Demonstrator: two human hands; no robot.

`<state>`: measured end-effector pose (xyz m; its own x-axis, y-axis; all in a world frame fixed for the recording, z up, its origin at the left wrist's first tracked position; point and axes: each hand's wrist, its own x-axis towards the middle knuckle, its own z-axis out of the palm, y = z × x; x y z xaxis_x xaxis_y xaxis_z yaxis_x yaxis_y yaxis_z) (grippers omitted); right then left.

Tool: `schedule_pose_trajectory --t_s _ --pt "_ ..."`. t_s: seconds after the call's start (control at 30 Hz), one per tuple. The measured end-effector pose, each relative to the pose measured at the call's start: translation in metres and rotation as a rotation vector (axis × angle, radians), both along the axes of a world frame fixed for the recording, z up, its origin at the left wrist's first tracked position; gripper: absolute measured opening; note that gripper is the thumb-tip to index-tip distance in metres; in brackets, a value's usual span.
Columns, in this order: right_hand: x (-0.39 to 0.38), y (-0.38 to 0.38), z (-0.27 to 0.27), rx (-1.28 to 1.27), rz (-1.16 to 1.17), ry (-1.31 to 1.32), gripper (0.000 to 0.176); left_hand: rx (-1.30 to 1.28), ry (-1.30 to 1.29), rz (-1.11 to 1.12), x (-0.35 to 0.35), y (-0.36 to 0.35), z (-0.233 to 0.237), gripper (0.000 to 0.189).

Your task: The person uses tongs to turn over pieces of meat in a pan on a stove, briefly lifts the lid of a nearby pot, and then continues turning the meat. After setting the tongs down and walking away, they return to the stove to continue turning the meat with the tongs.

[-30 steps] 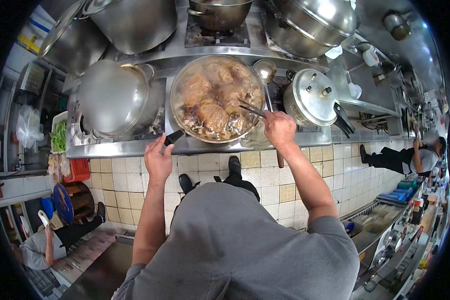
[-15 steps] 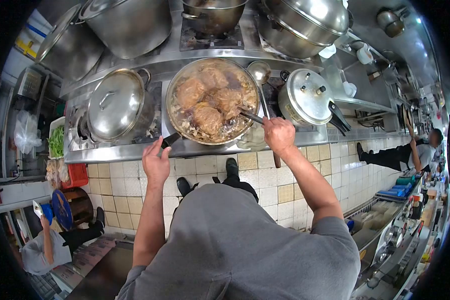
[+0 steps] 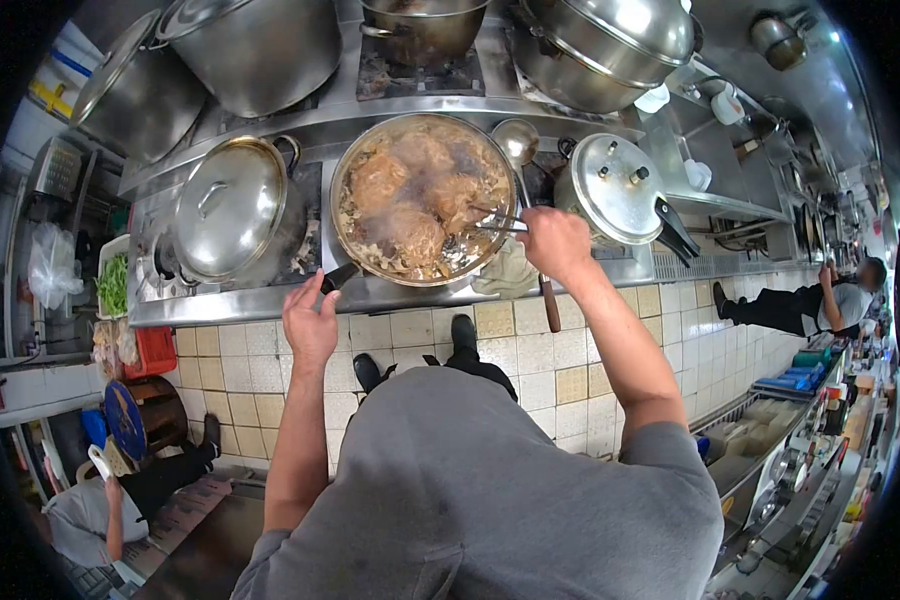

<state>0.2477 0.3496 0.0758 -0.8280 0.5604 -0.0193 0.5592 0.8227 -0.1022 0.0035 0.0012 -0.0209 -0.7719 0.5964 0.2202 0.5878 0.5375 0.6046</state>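
A wide pan (image 3: 337, 235) of brown simmering liquid stands on the stove, with several large browned pieces of meat (image 3: 415, 238) in it. My left hand (image 3: 310, 322) is at the pan's black handle (image 3: 341, 276), fingers and thumb closed around its end. Over the pan's right rim, my right hand (image 3: 555, 243) grips metal tongs (image 3: 500, 222). The two arms of the tongs are apart, their tips at the right-hand piece of meat (image 3: 456, 198). Beneath the right hand lies a folded cloth (image 3: 507, 273) at the stove's front edge.
Left of the pan stands a lidded pot (image 3: 232, 212); to its right are a ladle (image 3: 516, 142) and a pressure cooker (image 3: 612, 190). Large pots (image 3: 255, 55) line the back. One person (image 3: 95, 510) is at lower left, another (image 3: 850, 303) at far right.
The tongs have spread apart, and my right hand has shifted slightly up and left. My left hand stays at the handle. The person at lower left has moved an arm down.
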Motion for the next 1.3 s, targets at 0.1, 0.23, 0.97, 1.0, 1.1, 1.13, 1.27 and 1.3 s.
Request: schedule_pose_trajectory --t_s 0.1,0.23,0.97,1.0,1.1,1.13,1.27,1.3 --pt "-0.024 0.009 0.006 0.0 0.016 -0.059 0.018 0.01 -0.025 0.0 -0.002 0.0 0.0 0.046" --pt "-0.051 0.016 0.023 0.002 0.042 -0.219 0.017 0.005 -0.034 -0.005 -0.002 0.0 0.0 0.047" --pt "-0.005 0.011 -0.048 -0.259 -0.191 0.193 0.029 -0.01 -0.011 0.016 0.0 0.0 -0.002 0.048" --pt "-0.001 0.019 -0.061 -0.333 -0.186 0.276 0.032 -0.013 -0.011 0.012 0.0 0.0 -0.003 0.048" --pt "0.003 0.04 -0.078 -0.483 -0.227 0.383 0.035 -0.03 0.015 0.008 0.0 0.0 -0.004 0.048" --pt "0.004 0.047 -0.082 -0.556 -0.265 0.403 0.034 -0.02 -0.002 0.006 0.0 0.0 -0.001 0.048" --pt "0.002 0.054 -0.087 -0.909 -0.496 0.507 0.03 -0.001 -0.009 0.011 0.001 0.0 0.001 0.048" --pt "0.002 0.056 -0.091 -0.91 -0.497 0.507 0.03 -0.002 -0.01 0.011 0.002 0.0 0.001 0.048"
